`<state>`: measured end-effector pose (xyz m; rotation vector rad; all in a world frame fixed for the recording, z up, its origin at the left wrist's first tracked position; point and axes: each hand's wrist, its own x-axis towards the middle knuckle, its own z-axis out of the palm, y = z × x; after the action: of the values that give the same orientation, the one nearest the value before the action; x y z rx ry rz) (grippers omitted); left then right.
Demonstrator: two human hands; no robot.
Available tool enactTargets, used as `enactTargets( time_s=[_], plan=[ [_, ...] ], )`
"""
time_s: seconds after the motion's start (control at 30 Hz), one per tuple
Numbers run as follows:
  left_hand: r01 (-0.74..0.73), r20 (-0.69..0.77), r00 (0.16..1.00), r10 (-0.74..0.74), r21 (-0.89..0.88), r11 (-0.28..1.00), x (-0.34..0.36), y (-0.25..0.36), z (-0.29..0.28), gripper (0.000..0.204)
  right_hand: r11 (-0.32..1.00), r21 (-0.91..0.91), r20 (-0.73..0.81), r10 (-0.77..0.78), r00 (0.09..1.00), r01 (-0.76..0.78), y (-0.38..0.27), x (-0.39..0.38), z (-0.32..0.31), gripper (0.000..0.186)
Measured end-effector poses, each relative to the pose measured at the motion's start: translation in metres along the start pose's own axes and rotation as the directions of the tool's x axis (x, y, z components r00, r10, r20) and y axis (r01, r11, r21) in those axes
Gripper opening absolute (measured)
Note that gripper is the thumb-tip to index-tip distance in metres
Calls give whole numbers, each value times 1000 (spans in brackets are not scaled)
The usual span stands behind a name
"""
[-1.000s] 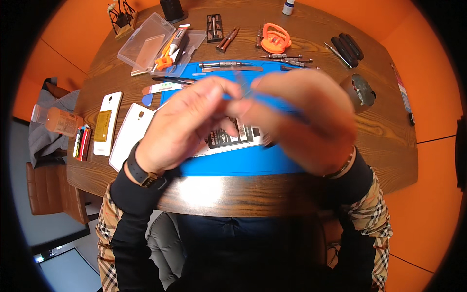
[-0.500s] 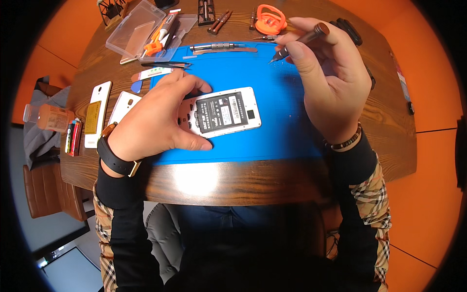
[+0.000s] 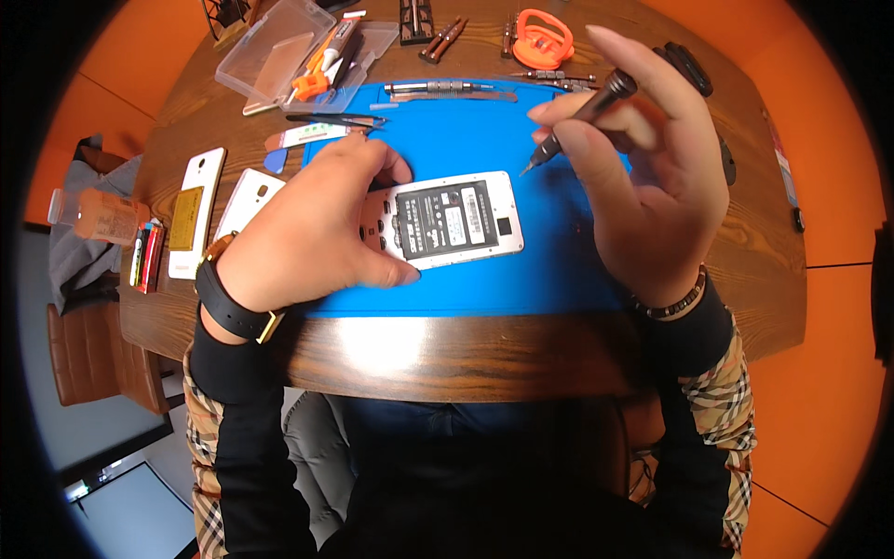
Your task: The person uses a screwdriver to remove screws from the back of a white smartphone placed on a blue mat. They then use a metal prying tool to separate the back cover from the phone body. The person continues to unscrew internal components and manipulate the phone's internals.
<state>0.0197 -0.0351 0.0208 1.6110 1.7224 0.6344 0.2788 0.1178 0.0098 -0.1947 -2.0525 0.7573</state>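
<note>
On the blue mat (image 3: pixel 447 293) lies a white phone (image 3: pixel 510 200) without its back cover, its black battery (image 3: pixel 433 221) showing. My left hand (image 3: pixel 321 219) grips the phone's left end between thumb and fingers, hiding that end. In my right hand (image 3: pixel 652 177) is a small dark precision screwdriver (image 3: pixel 589 114), pinched between thumb and fingers. Its tip points down and left, apart from the phone, near the far right corner. Beside my left wrist is a white back cover (image 3: pixel 247 200), partly hidden by the hand.
Another white phone (image 3: pixel 194 244) lies at the left. Beyond the mat are an open clear plastic box (image 3: pixel 270 51), brown screwdrivers (image 3: pixel 444 39) and an orange suction cup (image 3: pixel 542 48). A silver tool (image 3: pixel 438 88) and black tweezers (image 3: pixel 340 120) lie along the mat's far side.
The screwdriver in my right hand has come down nearer the phone. The whole view has shifted slightly, while my left hand still grips the phone.
</note>
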Motion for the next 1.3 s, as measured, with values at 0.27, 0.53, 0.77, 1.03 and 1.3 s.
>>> enactTargets(
  time_s=[0.27,0.53,0.77,1.03,1.3],
  plan=[
    [76,26,997,-72,-228,971,1,7,4,84,997,-63,42,38,998,-35,-7,2,-3,58],
    [-58,-52,997,56,-39,998,12,0,9,59,997,-75,-51,-28,998,24,-4,0,1,60],
    [-256,-175,954,245,-40,966,18,-6,22,54,998,-44,-84,-58,995,55,3,1,13,57],
    [-316,-118,940,321,60,947,13,-2,21,83,998,-18,34,67,997,-67,7,6,33,53],
    [-287,-122,947,298,97,953,13,-2,26,79,996,-63,22,61,998,-59,9,6,35,50]
  ],
)
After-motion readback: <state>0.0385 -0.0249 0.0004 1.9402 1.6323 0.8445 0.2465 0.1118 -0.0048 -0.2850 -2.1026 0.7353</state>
